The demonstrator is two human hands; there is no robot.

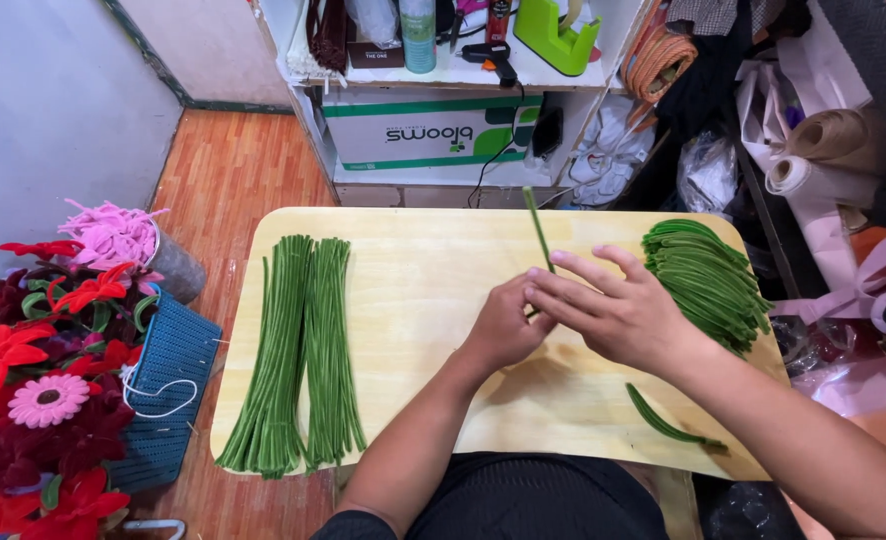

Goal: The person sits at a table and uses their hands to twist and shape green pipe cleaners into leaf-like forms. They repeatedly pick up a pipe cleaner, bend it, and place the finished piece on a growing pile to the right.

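Both forearms are bare from the elbows down to the wrists, with no sleeve reaching past the elbow in view. The left hand (503,325) and the right hand (618,310) wear no gloves, and no ring, watch or bracelet shows on either. At the near edge of the scene, between the two arms, a dark, almost black garment with a fine ribbed weave covers the torso or lap.

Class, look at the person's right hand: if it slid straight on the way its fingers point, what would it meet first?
The right hand points leftward, so it would meet the left hand and the green stem both hold, almost at once. The straight green bundles lie farther along.
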